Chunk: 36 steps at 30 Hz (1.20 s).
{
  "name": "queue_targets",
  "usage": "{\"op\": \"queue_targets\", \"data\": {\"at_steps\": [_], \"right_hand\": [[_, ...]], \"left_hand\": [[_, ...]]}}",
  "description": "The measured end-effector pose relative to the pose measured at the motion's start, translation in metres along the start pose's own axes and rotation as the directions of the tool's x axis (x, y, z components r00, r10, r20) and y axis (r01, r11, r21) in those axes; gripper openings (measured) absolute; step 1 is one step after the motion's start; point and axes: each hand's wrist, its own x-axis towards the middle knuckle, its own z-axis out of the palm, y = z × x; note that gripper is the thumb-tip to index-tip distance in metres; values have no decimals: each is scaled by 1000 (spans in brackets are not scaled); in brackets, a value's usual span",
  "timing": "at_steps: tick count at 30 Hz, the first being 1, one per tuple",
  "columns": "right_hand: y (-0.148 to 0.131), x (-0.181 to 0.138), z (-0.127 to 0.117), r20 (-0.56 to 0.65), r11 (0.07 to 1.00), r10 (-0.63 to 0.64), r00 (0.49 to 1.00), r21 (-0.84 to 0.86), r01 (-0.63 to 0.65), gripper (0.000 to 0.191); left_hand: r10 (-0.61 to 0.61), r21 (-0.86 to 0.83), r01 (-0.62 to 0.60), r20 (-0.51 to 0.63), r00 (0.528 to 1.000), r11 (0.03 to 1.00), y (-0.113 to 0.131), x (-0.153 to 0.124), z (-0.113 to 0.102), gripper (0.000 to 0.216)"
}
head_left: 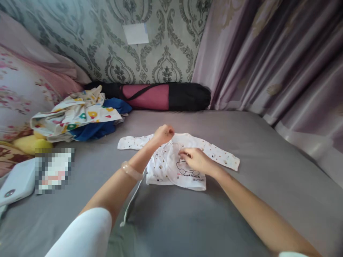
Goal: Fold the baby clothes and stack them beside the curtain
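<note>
A white long-sleeved baby shirt (pixel 160 167) with small printed motifs lies on the grey sheet, its sleeves spread to both sides. Its front panels overlap, and the right one carries a car drawing with lettering. My left hand (pixel 164 134) is closed with curled fingers over the collar area; what it holds, if anything, is hidden. Pinched together, the fingers of my right hand (pixel 197 160) are at the shirt's chest, just above the car drawing. A thin pale tie (pixel 131 203) trails from the shirt's left side toward me. A pale bangle (pixel 132 171) circles my left wrist.
Crumpled printed and blue clothes (pixel 77 114) lie at the left. Behind stands a long black-and-maroon bag (pixel 150 97) against the patterned wall. A white device (pixel 18 180), a yellow plush-looking item (pixel 33 144) and a blurred item (pixel 55 171) are at left. Purple curtains (pixel 268 57) hang at right.
</note>
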Motion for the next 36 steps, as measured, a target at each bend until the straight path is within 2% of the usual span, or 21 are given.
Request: {"op": "queue_targets", "data": {"at_steps": [3, 5, 7, 10, 14, 20, 24, 27, 29, 32, 34, 36], "right_hand": [[10, 36, -2, -108, 995, -10, 994, -98, -1, 28], [13, 56, 2, -121, 980, -7, 993, -198, -18, 29], [12, 69, 8, -91, 948, 31, 995, -314, -58, 29], [10, 74, 14, 4, 887, 118, 993, -451, -103, 27], [14, 72, 14, 40, 885, 169, 985, -447, -134, 22], [28, 75, 20, -93, 938, 110, 990, -321, -135, 14], [34, 75, 30, -181, 951, 74, 981, -283, -124, 15], [33, 73, 37, -238, 946, 72, 969, -292, -142, 18], [30, 71, 38, -272, 936, 84, 959, -308, -169, 20], [22, 68, 39, -312, 907, 93, 946, -365, -210, 21], [15, 66, 40, -309, 886, 59, 949, -421, -192, 21], [9, 63, 43, -263, 877, 6, 965, -463, -132, 25]], "left_hand": [[58, 71, -59, 18, 998, 996, -25, -27, 4, 21], [167, 53, -168, 23, 986, 984, -35, -38, 16, 21], [278, 39, -278, -11, 960, 960, -42, -42, 30, 21], [344, 52, -340, -100, 934, 939, -49, -42, 48, 26], [367, 71, -360, -143, 919, 930, -57, -45, 57, 33], [358, 188, -332, -126, 925, 924, -48, -57, 52, 33], [324, 246, -293, -100, 941, 924, -38, -64, 49, 35], [348, 270, -320, -63, 935, 908, -35, -68, 44, 34], [398, 264, -376, -34, 917, 888, -35, -70, 39, 33], [506, 221, -497, 16, 862, 839, -37, -72, 31, 30], [557, 190, -554, 44, 830, 811, -37, -73, 27, 27], [575, 165, -576, 60, 816, 800, -38, -73, 26, 25]]}}
